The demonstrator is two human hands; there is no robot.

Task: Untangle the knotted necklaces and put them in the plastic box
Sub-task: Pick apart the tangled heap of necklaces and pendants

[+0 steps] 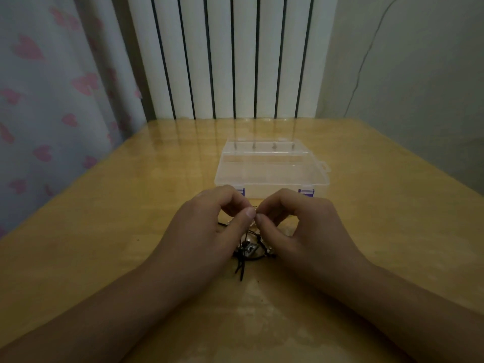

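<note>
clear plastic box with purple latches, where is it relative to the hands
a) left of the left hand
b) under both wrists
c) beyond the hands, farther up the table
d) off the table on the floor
c: the clear plastic box with purple latches sits on the yellow wooden table just past the left hand and right hand, which pinch the tangled black-cord necklaces.

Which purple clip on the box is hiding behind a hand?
The left purple clip on the plastic box; the left hand half covers it, while the right purple clip shows fully.
</note>
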